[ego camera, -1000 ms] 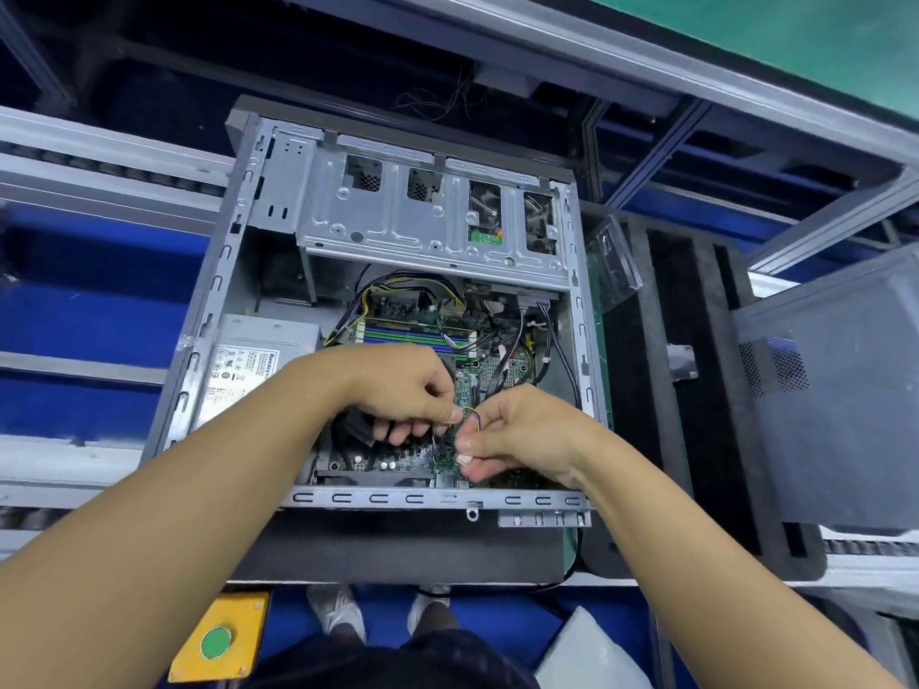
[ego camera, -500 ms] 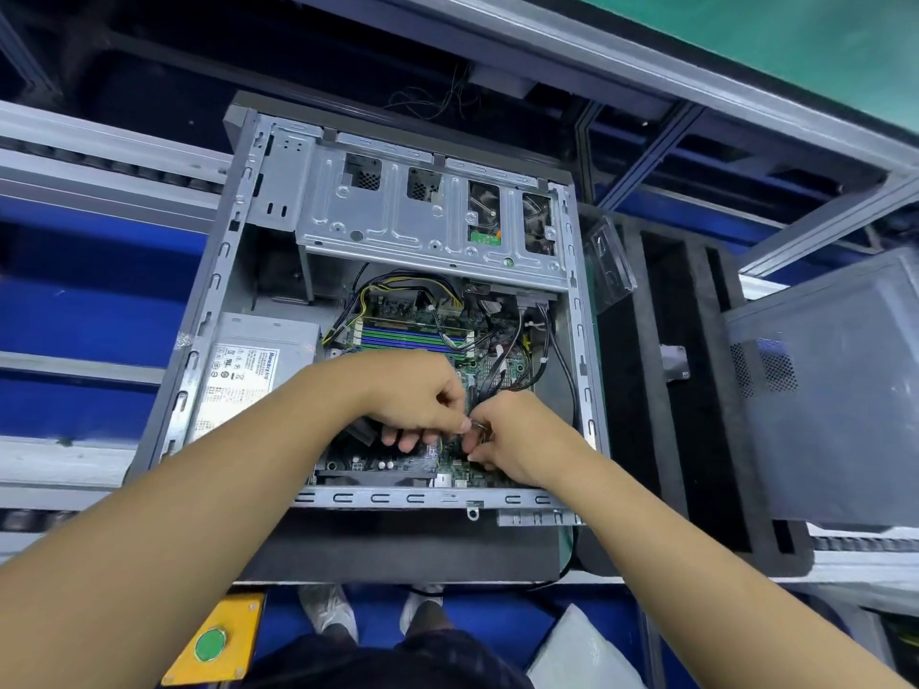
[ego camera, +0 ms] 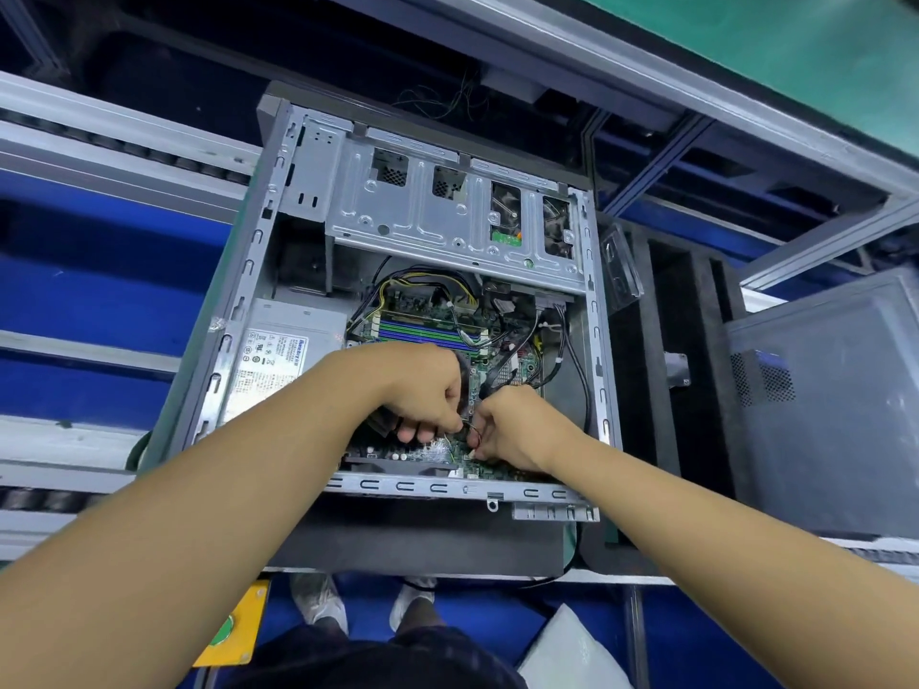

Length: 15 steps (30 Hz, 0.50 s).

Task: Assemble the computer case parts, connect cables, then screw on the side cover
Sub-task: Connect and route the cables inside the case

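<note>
An open grey computer case (ego camera: 238, 300) lies on its side in front of me, its green motherboard (ego camera: 437, 335) showing. Both hands are inside it near the front rail. My left hand (ego camera: 422, 390) and my right hand (ego camera: 512, 430) meet fingertip to fingertip over the board's lower edge, pinching a thin red and black cable (ego camera: 472, 435) with a small white connector. The hands hide where the cable goes. The grey side cover (ego camera: 835, 405) leans at the right, off the case.
A drive cage (ego camera: 447, 226) spans the case's top and a power supply (ego camera: 283, 350) sits at its left. Black foam (ego camera: 691, 315) lies right of the case, with a clear plastic piece (ego camera: 621, 271) on it. A yellow button box (ego camera: 233, 634) sits below left. Conveyor rails run at the left.
Both hands have stayed over the same spot on the motherboard, shifting slightly lower toward the front rail. The thin cable stays pinched between the fingertips.
</note>
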Tool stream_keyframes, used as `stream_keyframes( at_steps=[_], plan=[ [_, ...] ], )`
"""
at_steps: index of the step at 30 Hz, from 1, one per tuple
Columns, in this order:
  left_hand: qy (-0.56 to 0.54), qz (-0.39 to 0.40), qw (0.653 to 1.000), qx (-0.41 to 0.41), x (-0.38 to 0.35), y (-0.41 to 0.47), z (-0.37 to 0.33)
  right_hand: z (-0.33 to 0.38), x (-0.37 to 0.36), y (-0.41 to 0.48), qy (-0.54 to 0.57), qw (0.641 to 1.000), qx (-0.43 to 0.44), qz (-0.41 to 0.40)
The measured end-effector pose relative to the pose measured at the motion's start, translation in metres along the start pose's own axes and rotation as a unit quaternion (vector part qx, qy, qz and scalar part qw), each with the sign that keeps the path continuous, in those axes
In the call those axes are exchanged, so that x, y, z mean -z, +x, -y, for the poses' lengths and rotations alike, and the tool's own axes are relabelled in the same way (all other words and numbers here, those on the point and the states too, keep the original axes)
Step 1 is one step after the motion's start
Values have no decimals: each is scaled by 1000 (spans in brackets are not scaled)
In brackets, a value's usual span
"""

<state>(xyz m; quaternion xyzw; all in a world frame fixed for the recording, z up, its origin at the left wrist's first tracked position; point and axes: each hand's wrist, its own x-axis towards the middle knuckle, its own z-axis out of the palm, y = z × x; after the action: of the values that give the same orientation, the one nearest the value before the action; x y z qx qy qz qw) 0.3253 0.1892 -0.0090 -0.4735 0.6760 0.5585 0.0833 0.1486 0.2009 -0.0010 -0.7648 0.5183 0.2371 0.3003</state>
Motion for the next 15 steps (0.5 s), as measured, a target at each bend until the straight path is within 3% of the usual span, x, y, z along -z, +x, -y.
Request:
stream_keyframes(
  at_steps=[6, 15],
  plan=[
    [-16, -10, 1000, -5, -1, 0, -2, 1, -2, 3, 39, 998, -49, 10],
    [-21, -7, 1000, -1, -1, -2, -3, -2, -7, 9, 41, 998, -50, 10]
  ],
)
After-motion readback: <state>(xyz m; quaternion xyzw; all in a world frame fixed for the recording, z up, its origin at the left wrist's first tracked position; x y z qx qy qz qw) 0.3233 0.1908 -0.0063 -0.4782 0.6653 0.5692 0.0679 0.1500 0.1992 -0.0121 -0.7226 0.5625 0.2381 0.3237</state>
